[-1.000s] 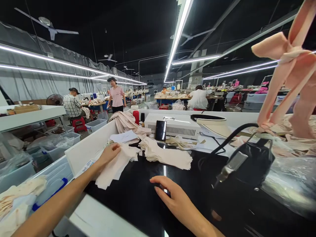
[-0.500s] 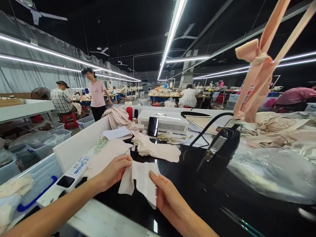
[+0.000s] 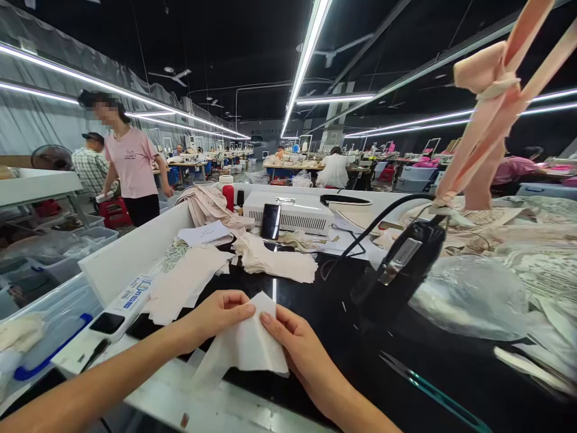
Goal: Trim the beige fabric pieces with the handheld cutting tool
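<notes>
Between my two hands, above the glossy black tabletop (image 3: 333, 361), is a pale cream fabric piece (image 3: 256, 346). My left hand (image 3: 228, 313) pinches its upper left edge between thumb and fingers. On the other side my right hand (image 3: 291, 334) grips the upper right edge, thumb on top. A strip of the cloth hangs down to the left. Beyond the hands lies a stack of cut cream pieces (image 3: 274, 258), and another pile of cream pieces (image 3: 189, 279) is to the left. Tweezers (image 3: 433, 391) with teal handles rest at the right.
A black device (image 3: 401, 264) hangs from knotted pink straps (image 3: 491, 120) at the right, near a plastic bag (image 3: 469, 300). Behind stand a phone (image 3: 270, 221) and a white vented box (image 3: 288, 210). A person in a pink shirt (image 3: 133, 159) is beyond the left wall.
Both hands have come closer together and the fabric piece is turned and folded between them. The view has shifted slightly. The person in pink now appears nearer and further left.
</notes>
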### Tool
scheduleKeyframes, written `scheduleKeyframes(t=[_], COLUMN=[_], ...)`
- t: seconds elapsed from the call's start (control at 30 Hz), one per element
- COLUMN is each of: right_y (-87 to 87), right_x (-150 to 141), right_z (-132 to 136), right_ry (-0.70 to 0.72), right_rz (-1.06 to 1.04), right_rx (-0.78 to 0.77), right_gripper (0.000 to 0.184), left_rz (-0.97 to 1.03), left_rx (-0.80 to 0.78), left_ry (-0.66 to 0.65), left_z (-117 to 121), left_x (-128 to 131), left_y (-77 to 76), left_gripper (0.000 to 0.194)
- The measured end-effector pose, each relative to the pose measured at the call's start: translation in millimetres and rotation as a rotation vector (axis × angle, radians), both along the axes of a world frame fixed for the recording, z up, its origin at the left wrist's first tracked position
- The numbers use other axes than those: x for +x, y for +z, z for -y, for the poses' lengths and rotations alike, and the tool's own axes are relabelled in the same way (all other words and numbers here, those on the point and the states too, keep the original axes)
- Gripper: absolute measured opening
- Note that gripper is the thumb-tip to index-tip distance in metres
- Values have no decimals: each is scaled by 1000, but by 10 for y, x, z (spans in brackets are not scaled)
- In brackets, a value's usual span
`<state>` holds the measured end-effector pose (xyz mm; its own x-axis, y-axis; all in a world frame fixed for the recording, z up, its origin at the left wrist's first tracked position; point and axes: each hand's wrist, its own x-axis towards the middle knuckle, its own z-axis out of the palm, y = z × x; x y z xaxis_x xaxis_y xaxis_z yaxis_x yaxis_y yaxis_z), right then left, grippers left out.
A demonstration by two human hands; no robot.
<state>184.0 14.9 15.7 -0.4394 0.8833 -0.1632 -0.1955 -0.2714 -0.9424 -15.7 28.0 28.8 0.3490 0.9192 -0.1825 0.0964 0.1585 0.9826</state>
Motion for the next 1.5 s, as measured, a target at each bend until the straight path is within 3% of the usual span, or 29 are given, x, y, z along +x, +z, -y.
scheduleKeyframes(t=[0.2,0.47,0.7,0.77,0.93,1.03,1.27,1.37,1.43,1.5], right_y=[-99,-268,-193,-147,-124,-116,97,102,24,-97], right_x=[71,153,155,136,130,157,212,253,292,336], right_z=[81,108,146,119,-67,-220,-401,-283,-166,-59], right_ry=[125,148,188,125,-193,-262,-375,-331,-250,-156], right_rz=[32,42,-72,-151,-168,-138,-64,22,112,258], right_rx=[-108,-119,-110,-100,-148,-119,82,153,172,210], right_gripper=[55,47,53,52,51,53,50,38,30,22], left_rz=[-22,-42,-103,-150,-304,-438,-765,-949,-1053,-1101], left_rx=[50,86,93,104,144,218,611,723,669,612], left_ry=[57,88,4,-40,-163,-195,-13,-142,-300,-353], left_z=[16,-6,3,14,-22,-117,-220,-77,34,111], left_x=[19,38,79,80,25,-79,-366,-426,-439,-419], left_y=[37,-47,-70,-71,-119,-90,218,276,263,214], left_gripper=[59,60,64,63,57,48,27,26,25,28])
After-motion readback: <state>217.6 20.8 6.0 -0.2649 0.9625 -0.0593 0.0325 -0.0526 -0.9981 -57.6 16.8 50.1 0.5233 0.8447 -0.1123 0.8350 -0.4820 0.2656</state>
